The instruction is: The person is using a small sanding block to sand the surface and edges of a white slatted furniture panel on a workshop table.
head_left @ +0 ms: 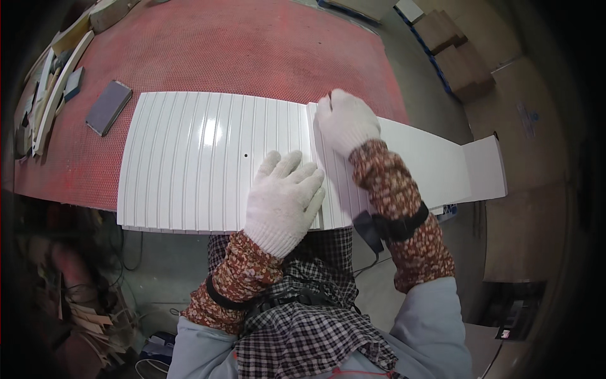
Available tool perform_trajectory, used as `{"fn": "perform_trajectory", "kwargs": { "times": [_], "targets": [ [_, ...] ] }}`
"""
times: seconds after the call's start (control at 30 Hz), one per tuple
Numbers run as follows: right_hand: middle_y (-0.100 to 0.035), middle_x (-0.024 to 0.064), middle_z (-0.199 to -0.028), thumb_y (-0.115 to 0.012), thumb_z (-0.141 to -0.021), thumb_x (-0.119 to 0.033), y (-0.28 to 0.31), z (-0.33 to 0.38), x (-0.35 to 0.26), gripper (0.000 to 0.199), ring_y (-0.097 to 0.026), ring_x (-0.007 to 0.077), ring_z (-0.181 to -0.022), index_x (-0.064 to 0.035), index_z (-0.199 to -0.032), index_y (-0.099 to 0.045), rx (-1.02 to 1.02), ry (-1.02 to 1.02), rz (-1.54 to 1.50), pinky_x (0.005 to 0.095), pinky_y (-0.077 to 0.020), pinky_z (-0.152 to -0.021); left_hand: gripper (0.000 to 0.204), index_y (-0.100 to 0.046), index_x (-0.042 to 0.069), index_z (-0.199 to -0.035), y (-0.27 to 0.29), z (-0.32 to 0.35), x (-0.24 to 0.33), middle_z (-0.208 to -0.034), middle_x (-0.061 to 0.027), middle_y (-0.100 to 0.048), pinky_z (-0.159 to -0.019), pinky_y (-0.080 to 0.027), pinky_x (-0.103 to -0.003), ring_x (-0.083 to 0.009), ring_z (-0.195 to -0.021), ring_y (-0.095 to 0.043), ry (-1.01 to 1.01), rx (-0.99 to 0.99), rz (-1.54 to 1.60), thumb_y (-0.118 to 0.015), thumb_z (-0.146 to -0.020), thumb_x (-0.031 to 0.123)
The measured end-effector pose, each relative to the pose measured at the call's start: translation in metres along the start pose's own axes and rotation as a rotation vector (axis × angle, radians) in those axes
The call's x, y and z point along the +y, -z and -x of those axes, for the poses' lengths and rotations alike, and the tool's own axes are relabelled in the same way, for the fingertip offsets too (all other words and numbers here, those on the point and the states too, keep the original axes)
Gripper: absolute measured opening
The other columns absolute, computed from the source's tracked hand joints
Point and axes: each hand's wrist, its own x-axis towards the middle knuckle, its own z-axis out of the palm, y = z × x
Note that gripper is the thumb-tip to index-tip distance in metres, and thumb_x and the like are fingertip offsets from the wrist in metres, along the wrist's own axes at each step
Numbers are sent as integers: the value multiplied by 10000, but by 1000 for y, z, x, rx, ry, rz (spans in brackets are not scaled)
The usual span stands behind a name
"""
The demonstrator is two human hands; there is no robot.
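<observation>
A glossy white grooved panel [183, 158] lies across the table in front of me, with a small dark hole left of its middle. My left hand [284, 199], in a white knit glove, rests flat on it with the fingers spread. My right hand [347, 120], gloved alike, is closed at the far edge, beside a raised seam [310, 120] that crosses the panel. Its fingertips are curled out of sight, so what it grips, if anything, is hidden. To the right, a smooth white section [429, 158] runs to an upturned end piece [485, 165].
The table has a red mesh-textured top [265, 50]. A grey sanding block [108, 107] lies left of the panel, near a smaller blue-grey block [74, 84] and white curved strips [60, 95]. Brown cartons [464, 66] stand on the floor at far right; wood scraps [95, 322] lie at lower left.
</observation>
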Motion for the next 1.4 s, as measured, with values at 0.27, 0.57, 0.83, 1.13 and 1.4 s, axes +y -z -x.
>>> {"fn": "perform_trajectory", "kwargs": {
  "times": [0.27,0.57,0.83,1.13,1.4],
  "targets": [
    [-712,243,-1186,-407,-1042,-318,5,-35,-9,464,-696,389,-1121,19,-1239,-657,-75,-27,-5,508,-547,-983,169,-717,40,-990,3,2,0,-1048,-50,-718,-1009,-461,-431,-239,-1111,-620,55,-121,3,-684,-899,178],
    [-718,240,-915,-401,-1063,-362,-2,93,6,449,-724,386,-895,11,-1100,-649,-54,-34,-30,512,-561,-834,164,-722,50,-956,1,4,1,-990,-34,-721,-1024,-465,-412,-218,-1077,-622,23,-75,-22,-661,-917,198],
    [-665,217,-687,-511,-1038,-323,-25,233,21,331,-691,418,-654,-22,-983,-638,-226,29,-89,531,-560,-646,160,-710,50,-927,6,3,-8,-930,-37,-698,-1016,-471,-409,-214,-1043,-621,-5,-27,-57,-645,-929,196],
    [-689,184,-788,-486,-1035,-395,-12,226,120,409,-689,422,-829,-29,-937,-640,42,-395,-552,500,-519,-797,181,-652,42,-795,3,-2,4,-810,-83,-598,-800,-502,-436,-284,-837,-573,66,-25,65,-650,-861,210],
    [-663,77,-886,-563,-1005,-350,-71,192,325,344,-622,163,-812,-24,-1016,-671,667,-600,-1023,337,-492,-681,380,-663,-15,-1016,2,8,32,-928,-136,-655,-996,-447,-489,-324,-1004,-601,-12,-58,-126,-716,-842,318]
  ]
}}
